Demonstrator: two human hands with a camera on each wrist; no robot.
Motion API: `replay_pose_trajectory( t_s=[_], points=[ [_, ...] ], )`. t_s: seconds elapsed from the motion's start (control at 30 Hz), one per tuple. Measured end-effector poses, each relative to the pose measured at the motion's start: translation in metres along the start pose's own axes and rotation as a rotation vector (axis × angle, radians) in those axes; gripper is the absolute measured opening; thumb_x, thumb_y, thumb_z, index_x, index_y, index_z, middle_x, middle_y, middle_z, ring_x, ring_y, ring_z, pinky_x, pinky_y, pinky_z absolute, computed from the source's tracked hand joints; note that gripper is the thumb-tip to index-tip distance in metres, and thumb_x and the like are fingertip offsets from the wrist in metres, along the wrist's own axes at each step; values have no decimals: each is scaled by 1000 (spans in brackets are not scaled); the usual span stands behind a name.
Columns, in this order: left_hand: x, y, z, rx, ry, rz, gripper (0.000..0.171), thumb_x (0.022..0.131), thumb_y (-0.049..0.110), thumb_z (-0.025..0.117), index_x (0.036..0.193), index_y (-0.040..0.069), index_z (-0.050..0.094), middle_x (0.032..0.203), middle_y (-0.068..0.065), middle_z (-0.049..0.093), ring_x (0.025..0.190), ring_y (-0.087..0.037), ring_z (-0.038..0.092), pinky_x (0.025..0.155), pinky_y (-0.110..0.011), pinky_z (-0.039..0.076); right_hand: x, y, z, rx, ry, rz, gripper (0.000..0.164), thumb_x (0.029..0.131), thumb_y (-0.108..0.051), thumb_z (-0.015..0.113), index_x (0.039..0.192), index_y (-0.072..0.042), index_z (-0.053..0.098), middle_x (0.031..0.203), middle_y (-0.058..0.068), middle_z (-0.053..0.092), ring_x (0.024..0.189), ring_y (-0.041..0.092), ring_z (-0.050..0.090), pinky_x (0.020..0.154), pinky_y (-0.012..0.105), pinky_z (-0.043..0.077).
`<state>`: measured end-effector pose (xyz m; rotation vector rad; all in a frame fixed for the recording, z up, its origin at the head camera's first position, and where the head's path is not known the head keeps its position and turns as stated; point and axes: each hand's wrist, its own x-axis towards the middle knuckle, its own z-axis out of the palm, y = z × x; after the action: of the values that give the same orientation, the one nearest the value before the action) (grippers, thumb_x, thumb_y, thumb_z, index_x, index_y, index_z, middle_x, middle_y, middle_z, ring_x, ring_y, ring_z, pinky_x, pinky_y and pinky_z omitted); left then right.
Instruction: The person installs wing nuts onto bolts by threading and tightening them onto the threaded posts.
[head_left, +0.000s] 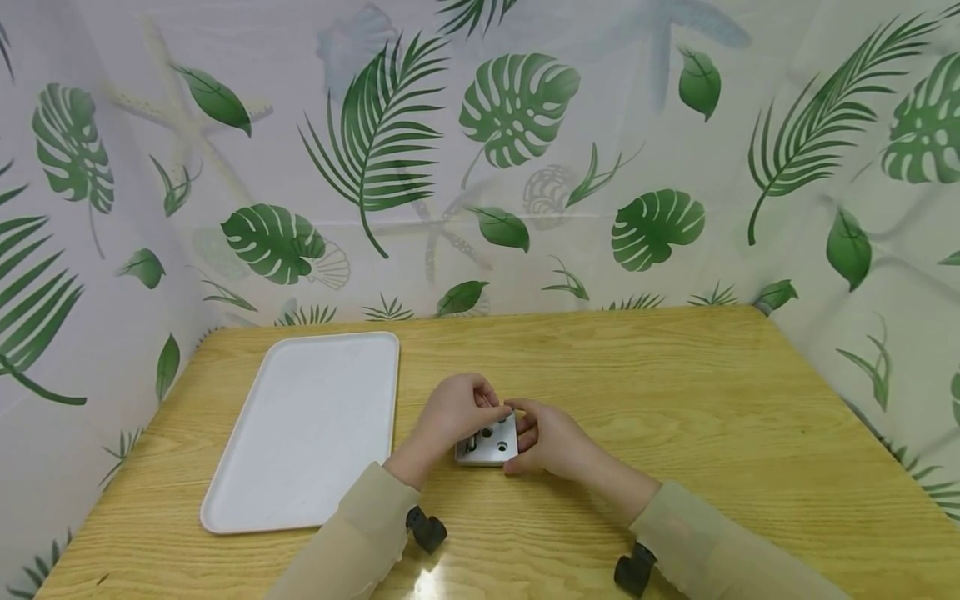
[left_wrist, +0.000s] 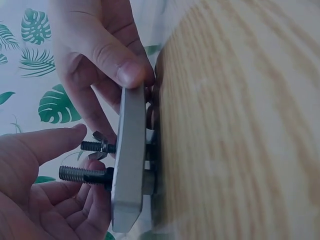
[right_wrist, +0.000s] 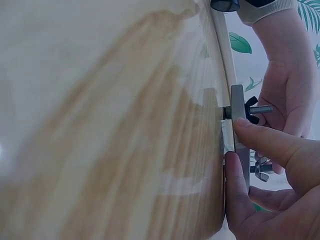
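A silver metal plate with holes (head_left: pixel 491 450) stands raised slightly over the table on bolt heads. Through it runs a thick threaded bolt (left_wrist: pixel 75 174), with a dark wing nut (right_wrist: pixel 252 110) against the plate in the right wrist view. A thinner bolt carries a silver wing nut (right_wrist: pixel 261 170). My right hand (head_left: pixel 551 437) grips the plate's edge between thumb and fingers. Over the plate's far part, my left hand (head_left: pixel 453 412) has its fingers beside the silver wing nut, with the thumb apart from it in the left wrist view. Contact of its fingertips is unclear.
A white rectangular tray (head_left: pixel 307 425) lies on the wooden table (head_left: pixel 660 383) to the left. A leaf-patterned cloth (head_left: pixel 555 192) hangs behind the table and along both sides. Black wrist cameras (head_left: pixel 426 529) sit under both sleeves.
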<state>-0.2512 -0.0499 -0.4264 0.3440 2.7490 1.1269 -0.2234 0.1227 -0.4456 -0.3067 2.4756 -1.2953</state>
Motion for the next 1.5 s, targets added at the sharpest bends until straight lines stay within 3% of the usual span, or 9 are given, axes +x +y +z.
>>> replay_pose_trajectory(
  t_s=[0.23, 0.5, 0.83, 1.17, 1.33, 1.5],
  points=[
    [3, 0, 0, -7, -2, 15, 20, 80, 31, 75, 82, 14, 65, 73, 2, 62, 64, -11, 56, 58, -24, 45, 1, 0, 0, -3, 3, 3, 90, 62, -9, 88, 139, -7, 42, 103, 8, 60, 83, 13, 63, 69, 28, 53],
    [6, 1, 1, -25, -62, 64, 13, 81, 18, 74, 90, 13, 67, 79, 3, 63, 71, -11, 57, 62, -24, 47, 1, 0, 1, -8, 6, 11, 91, 63, -9, 87, 140, -5, 40, 103, 8, 61, 83, 13, 63, 70, 28, 53],
    [9, -2, 1, -79, -98, 65, 19, 80, 1, 62, 92, 14, 68, 87, 2, 64, 77, -14, 58, 64, -25, 47, 0, -1, 1, -4, 19, 23, 92, 62, -8, 88, 140, -4, 40, 102, 7, 62, 82, 12, 63, 70, 28, 53],
    [11, -3, 5, -82, -61, 70, 16, 87, 3, 59, 92, 14, 69, 89, 1, 66, 84, -15, 60, 74, -30, 49, 0, -2, 1, -2, 15, 18, 90, 62, -8, 87, 140, -4, 41, 101, 8, 62, 82, 13, 63, 68, 27, 52],
    [9, -5, 6, -104, -15, 36, 13, 89, 13, 61, 102, 11, 65, 93, 0, 64, 87, -17, 60, 74, -31, 50, 0, -2, 1, -10, 19, 26, 90, 62, -8, 88, 139, -7, 42, 100, 7, 61, 81, 13, 62, 68, 27, 52],
    [5, -5, 3, -62, 28, 44, 9, 88, 18, 64, 95, 13, 64, 87, 0, 63, 79, -15, 57, 69, -29, 48, -1, -2, 1, -23, 20, 17, 91, 61, -9, 88, 139, -6, 42, 101, 7, 61, 81, 13, 62, 68, 27, 52]
  ],
)
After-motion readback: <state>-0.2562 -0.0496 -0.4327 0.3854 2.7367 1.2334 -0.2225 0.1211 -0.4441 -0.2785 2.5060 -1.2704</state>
